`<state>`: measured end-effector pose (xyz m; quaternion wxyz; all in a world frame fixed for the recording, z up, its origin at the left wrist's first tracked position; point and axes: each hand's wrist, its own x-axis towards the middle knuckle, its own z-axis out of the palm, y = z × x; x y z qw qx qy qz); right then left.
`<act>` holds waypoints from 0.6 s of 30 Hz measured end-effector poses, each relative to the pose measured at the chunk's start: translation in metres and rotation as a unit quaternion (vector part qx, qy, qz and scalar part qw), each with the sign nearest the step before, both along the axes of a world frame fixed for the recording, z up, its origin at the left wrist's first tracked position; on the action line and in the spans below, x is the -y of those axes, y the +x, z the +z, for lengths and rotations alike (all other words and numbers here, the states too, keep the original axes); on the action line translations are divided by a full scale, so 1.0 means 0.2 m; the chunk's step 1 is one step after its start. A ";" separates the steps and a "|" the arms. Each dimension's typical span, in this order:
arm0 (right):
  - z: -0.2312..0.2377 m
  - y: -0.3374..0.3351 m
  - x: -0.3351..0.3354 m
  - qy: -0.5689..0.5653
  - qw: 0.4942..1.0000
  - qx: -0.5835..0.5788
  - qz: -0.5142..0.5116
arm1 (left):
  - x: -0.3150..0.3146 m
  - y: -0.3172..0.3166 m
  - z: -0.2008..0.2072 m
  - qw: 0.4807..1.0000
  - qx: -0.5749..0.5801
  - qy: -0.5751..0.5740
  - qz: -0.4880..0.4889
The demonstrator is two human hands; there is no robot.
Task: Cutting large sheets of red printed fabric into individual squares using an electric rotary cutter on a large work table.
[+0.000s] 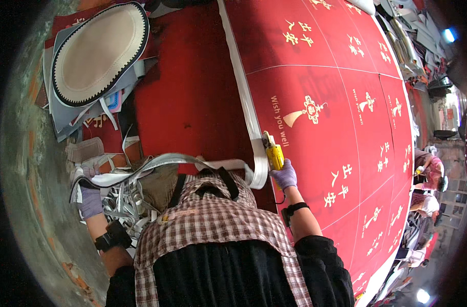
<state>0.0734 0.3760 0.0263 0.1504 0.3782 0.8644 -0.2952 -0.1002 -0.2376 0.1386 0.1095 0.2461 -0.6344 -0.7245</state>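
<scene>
My right hand (285,176), in a purple glove, is closed round a yellow handheld power cutter (275,156). The cutter's metal head rests at the left edge of a large red printed mat sheet (315,148). A pale strip (235,66) runs along that edge, partly cut away, and curls down beside the cutter. From there the loose strip (162,159), grey-white with a dark edge, crosses in front of my checked apron. At the far left my gloved left hand (91,200) grips its end; some fingers are hidden behind it.
A pile of cut offcuts with an oval beige mat (101,53) lies at the upper left. Tangled trimmed strips (131,204) heap beside my left arm. Plain dark red material (192,87) lies left of the printed sheet. Other people (428,176) are at the far right.
</scene>
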 end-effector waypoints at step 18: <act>-0.14 -0.98 -0.14 -0.111 0.989 -0.084 -0.044 | -1.05 -0.82 -0.04 0.884 0.169 0.099 -0.425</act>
